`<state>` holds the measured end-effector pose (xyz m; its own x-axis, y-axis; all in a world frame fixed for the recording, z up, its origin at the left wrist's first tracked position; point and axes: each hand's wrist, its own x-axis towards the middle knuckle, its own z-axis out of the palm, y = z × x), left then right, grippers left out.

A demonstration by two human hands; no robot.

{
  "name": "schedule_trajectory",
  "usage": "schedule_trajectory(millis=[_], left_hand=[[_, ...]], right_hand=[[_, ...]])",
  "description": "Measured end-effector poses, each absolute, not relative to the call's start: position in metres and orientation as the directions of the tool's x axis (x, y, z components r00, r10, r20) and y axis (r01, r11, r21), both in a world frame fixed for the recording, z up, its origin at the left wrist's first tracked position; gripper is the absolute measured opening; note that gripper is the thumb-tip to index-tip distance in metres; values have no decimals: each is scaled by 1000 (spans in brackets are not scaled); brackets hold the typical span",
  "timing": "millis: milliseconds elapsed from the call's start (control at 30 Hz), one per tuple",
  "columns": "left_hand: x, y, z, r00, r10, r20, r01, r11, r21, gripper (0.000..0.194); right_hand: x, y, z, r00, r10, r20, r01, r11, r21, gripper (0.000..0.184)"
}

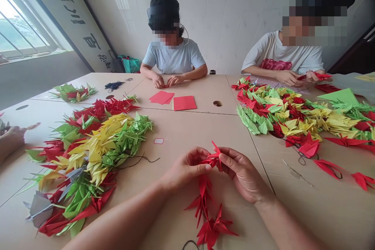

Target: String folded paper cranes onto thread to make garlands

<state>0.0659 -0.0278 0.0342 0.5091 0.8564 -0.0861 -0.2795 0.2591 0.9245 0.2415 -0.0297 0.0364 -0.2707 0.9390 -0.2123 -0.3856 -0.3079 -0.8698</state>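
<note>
Between my two hands is a red folded paper crane (215,158), held just above the table. The thumb and fingers of my left hand (193,164) pinch its left side. My right hand (241,172) grips the right side, thumb on top. Below hangs a string of red paper cranes (202,199), running down toward the front edge of the view and partly resting on the table. A dark cord (191,243) loops at the bottom. Exactly which folds my fingertips press is hidden.
Strung cranes in yellow, green and red (99,144) are heaped left; another colourful heap (281,105) lies right. A needle-like metal tool (297,172) rests near loose red cranes (328,168). Red paper squares (185,102) lie ahead. Two people work opposite; another person's hand (13,140) shows at left.
</note>
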Motion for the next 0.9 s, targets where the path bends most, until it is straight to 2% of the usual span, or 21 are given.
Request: schedule_trajectory(millis=[267,467,900], left_hand=[[64,-27,35,436,879,-192,-185,296,937,29],[64,-28,37,453,869,-200,-182,309,933,33],[65,-28,39,421,901,-101,-174,190,966,28]], right_hand=[[242,-30,38,-216,956,-198,-388,-270,-881,24],[243,-29,38,-215,954,-208,-425,-283,-860,23],[246,-25,38,-90,972,-218,-488,-234,-841,25]])
